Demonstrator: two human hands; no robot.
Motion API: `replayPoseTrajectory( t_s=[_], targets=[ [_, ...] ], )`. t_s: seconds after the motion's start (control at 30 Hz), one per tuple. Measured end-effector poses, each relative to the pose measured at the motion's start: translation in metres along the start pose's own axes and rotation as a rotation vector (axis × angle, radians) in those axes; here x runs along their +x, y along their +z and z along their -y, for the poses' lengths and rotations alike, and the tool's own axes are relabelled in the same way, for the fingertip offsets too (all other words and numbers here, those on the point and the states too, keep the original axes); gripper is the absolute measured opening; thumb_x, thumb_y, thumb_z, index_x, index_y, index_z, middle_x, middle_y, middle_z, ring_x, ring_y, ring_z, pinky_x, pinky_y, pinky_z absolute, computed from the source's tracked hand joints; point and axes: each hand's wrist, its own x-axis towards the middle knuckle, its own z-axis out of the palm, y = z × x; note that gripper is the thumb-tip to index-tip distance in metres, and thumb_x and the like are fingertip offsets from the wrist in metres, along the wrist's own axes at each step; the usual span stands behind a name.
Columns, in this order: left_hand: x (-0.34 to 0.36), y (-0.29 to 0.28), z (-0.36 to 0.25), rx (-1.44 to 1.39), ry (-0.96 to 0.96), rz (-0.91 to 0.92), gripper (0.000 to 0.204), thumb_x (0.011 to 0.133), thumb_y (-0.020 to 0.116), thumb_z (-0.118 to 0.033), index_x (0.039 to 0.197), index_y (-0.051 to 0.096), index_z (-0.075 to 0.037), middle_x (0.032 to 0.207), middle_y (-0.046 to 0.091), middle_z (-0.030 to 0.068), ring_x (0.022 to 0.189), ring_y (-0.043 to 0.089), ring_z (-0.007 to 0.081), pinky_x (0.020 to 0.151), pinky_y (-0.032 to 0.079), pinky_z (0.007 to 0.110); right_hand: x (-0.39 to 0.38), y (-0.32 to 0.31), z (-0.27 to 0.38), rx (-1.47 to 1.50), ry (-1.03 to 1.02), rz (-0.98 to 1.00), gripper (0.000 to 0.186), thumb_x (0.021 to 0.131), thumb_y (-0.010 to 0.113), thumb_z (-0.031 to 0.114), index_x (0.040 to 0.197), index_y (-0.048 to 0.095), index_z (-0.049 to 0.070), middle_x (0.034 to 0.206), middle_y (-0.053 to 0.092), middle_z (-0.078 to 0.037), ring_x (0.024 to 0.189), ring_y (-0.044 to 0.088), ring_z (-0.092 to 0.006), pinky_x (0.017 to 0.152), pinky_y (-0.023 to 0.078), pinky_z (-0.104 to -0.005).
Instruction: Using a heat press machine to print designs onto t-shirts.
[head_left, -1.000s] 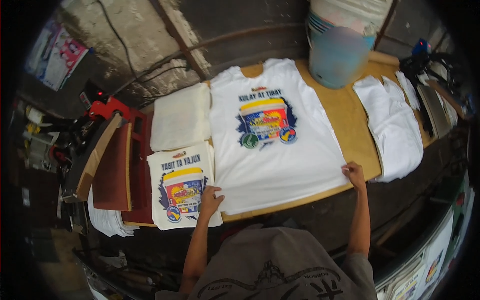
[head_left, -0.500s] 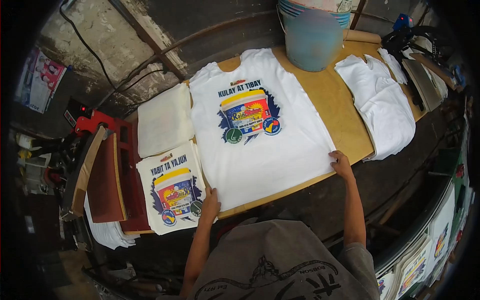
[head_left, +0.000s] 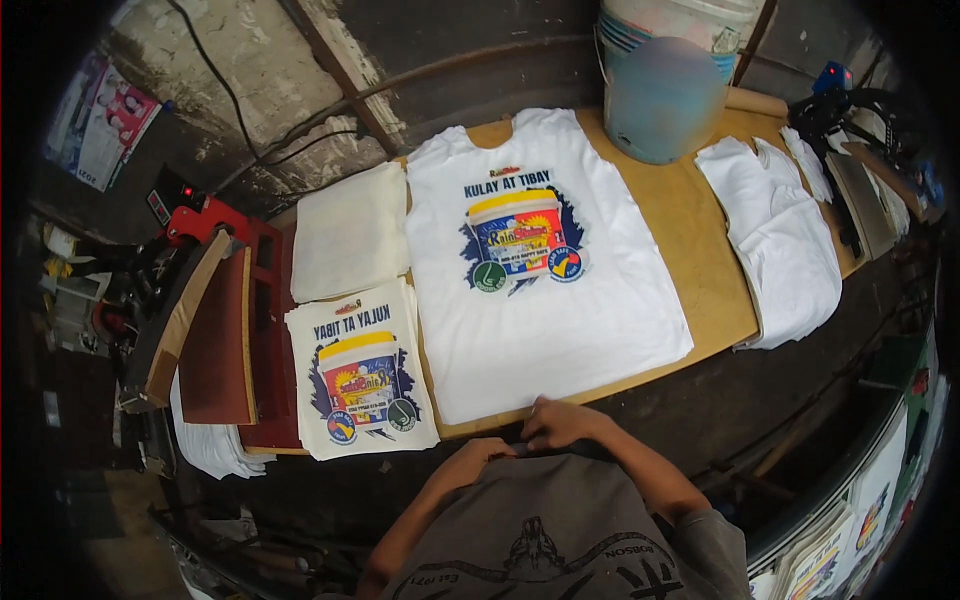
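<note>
From afar I see the right hand point(head_left: 562, 424) curled narrow and the left hand point(head_left: 482, 458) bent just beside it; whether either grips anything, I cannot tell. Just beyond their fingers point(head_left: 543, 412) lies the flat white fabric shirt with a multicoloured bucket print point(head_left: 545, 325).

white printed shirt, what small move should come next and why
Probably bring the left hand to the near hem of the white printed shirt: it lies spread out, print up, with the right hand close to that hem and the left farther back, by the grey top.
</note>
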Motion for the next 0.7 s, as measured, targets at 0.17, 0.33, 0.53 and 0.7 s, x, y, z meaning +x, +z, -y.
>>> replayPoseTrajectory(
  t_s=[0.17, 0.33, 0.53, 0.7],
  targets=[
    [-0.006, 0.004, 0.015, 0.019, -0.095, 0.016, 0.021, 0.087, 0.057, -0.004, 0.104, 0.065, 0.004, 0.095, 0.067, 0.0141, 0.086, 0.063, 0.0190, 0.078, 0.049, 0.032, 0.014, 0.014, -0.012, -0.011, -0.009, 0.321, 0.022, 0.081, 0.063, 0.013, 0.098, 0.072, 0.003, 0.097, 0.067, -0.015, 0.093, 0.063, -0.0308, 0.082, 0.048, -0.0381],
    [0.000, 0.003, 0.026, 0.143, -0.166, 0.083, 0.027, 0.085, 0.058, -0.015, 0.101, 0.065, 0.006, 0.090, 0.069, 0.0175, 0.083, 0.064, 0.0207, 0.076, 0.048, 0.035, 0.021, 0.017, -0.005, 0.001, 0.174, 0.445, 0.040, 0.076, 0.065, 0.013, 0.114, 0.065, 0.001, 0.114, 0.066, -0.017, 0.105, 0.062, -0.0314, 0.089, 0.049, -0.0383],
    [0.005, 0.006, 0.050, -0.007, -0.214, 0.220, 0.025, 0.086, 0.058, -0.020, 0.096, 0.065, 0.002, 0.082, 0.065, 0.0080, 0.079, 0.056, 0.0143, 0.071, 0.045, 0.033, 0.024, 0.021, 0.009, 0.053, 0.105, 0.490, 0.036, 0.075, 0.067, 0.014, 0.107, 0.065, -0.001, 0.099, 0.069, -0.019, 0.092, 0.065, -0.0327, 0.080, 0.050, -0.0402],
    [-0.002, 0.011, 0.078, -0.223, -0.138, 0.247, 0.024, 0.084, 0.062, -0.021, 0.090, 0.065, 0.002, 0.076, 0.063, 0.0055, 0.073, 0.054, 0.0119, 0.063, 0.044, 0.032, 0.023, 0.035, 0.026, -0.013, 0.148, 0.469, 0.036, 0.076, 0.067, 0.019, 0.105, 0.064, -0.001, 0.094, 0.069, -0.019, 0.087, 0.065, -0.0332, 0.077, 0.049, -0.0386]
  ],
)
